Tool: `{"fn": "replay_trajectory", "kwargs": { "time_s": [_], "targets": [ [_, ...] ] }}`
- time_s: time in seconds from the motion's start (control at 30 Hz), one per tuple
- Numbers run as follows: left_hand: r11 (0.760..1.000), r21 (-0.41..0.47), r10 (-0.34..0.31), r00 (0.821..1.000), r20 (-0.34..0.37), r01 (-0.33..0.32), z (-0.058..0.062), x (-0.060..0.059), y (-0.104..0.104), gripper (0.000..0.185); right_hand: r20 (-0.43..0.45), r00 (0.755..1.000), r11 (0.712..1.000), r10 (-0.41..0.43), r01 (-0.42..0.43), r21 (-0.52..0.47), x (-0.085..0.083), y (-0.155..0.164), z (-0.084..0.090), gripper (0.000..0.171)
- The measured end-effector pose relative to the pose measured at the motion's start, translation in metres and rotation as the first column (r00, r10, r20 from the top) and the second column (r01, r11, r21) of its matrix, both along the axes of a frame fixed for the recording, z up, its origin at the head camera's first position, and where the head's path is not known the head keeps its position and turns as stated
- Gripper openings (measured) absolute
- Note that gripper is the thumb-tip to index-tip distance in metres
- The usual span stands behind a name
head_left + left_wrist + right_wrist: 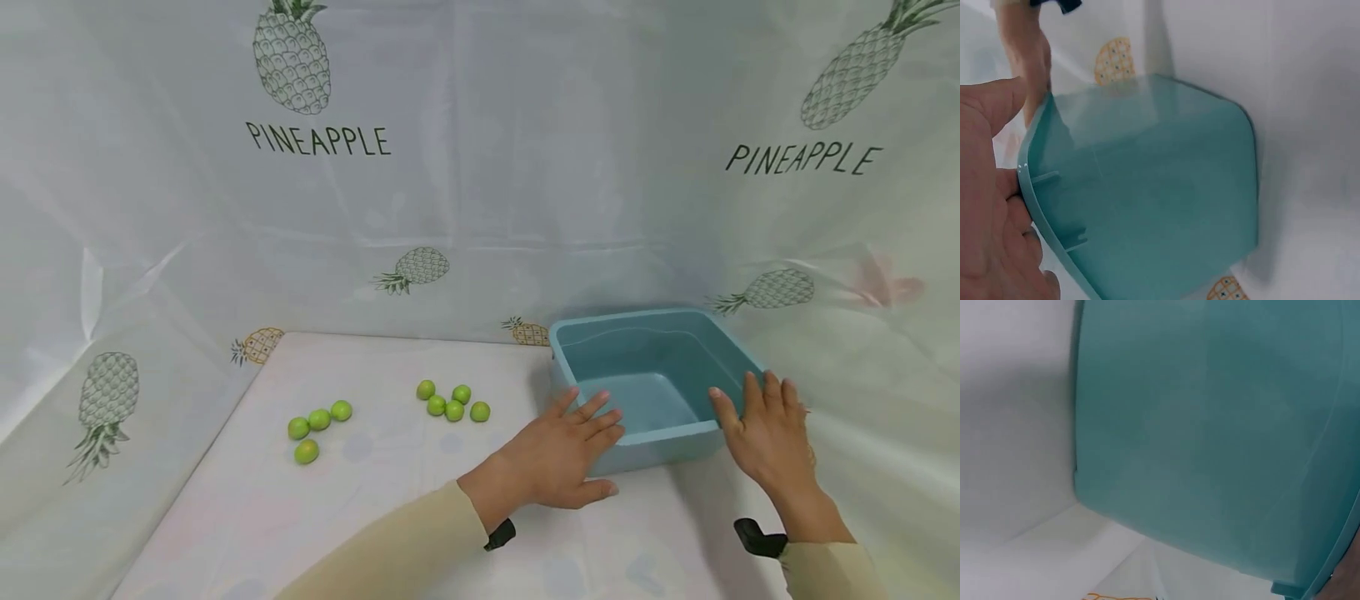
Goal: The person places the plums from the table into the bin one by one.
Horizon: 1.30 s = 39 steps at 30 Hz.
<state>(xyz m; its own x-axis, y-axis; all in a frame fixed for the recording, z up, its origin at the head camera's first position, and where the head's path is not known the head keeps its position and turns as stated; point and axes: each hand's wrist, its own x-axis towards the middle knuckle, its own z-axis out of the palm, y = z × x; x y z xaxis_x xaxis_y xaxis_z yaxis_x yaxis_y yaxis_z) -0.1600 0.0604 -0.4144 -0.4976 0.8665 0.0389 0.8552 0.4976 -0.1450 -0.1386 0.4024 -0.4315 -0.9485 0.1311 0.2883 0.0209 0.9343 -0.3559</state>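
Observation:
A blue-green rectangular plastic bin (660, 435) stands upright at the right side of the table, its inside bare in the head view. My left hand (558, 454) touches the rim at the near left corner, fingers straight and spread, thumb apart outside. In the left wrist view, the fingers (1019, 215) reach over the bin's rim (1038, 212). At the near right corner my right hand (772, 433) rests on the rim with straight fingers. The right wrist view is mostly filled by the bin's side wall (1210, 437); little of that hand shows there.
Several small green limes (453, 410) lie in a group left of the bin. Farther left is another group of limes (318, 419). A pale cloth covers the table (375, 500), and a pineapple-printed sheet (487, 167) hangs behind and around it.

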Motion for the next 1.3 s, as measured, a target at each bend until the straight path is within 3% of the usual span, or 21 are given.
{"fn": "replay_trajectory", "kwargs": {
  "time_s": [0.43,0.53,0.63,0.77,0.87,0.97,1.13,1.3],
  "targets": [
    [0.997,-0.028,-0.080,0.994,-0.078,0.078,0.003,0.045,0.006,0.081,0.130,0.979,0.986,0.155,-0.146,-0.075,-0.022,-0.011,0.015,0.081],
    [0.997,-0.019,-0.076,0.995,-0.068,0.074,0.005,0.050,0.008,0.083,0.151,0.972,0.982,0.182,-0.170,-0.087,-0.027,-0.014,0.017,0.081],
    [0.999,-0.005,-0.054,0.998,0.009,0.054,0.010,0.048,0.005,0.083,0.154,0.969,0.979,0.195,-0.181,-0.096,-0.028,-0.017,0.017,0.079],
    [0.997,0.072,0.017,0.995,0.101,-0.024,0.023,0.028,-0.007,0.079,0.110,0.977,0.980,0.184,-0.174,-0.098,-0.023,-0.026,0.014,0.075],
    [0.983,0.141,0.097,0.985,0.141,-0.117,0.033,0.004,-0.022,0.076,0.050,0.986,0.984,0.157,-0.152,-0.095,-0.010,-0.040,0.009,0.072],
    [0.963,0.166,0.177,0.964,0.198,-0.211,0.039,-0.023,-0.036,0.075,0.010,0.991,0.986,0.134,-0.132,-0.100,0.007,-0.057,0.006,0.071],
    [0.943,0.146,0.254,0.928,0.271,-0.301,0.037,-0.059,-0.054,0.076,0.029,0.991,0.989,0.127,-0.124,-0.085,0.035,-0.089,0.003,0.077],
    [0.942,0.125,0.258,0.908,0.330,-0.313,0.030,-0.081,-0.061,0.077,0.065,0.988,0.989,0.137,-0.133,-0.063,0.053,-0.114,0.003,0.082]
  ]
}}
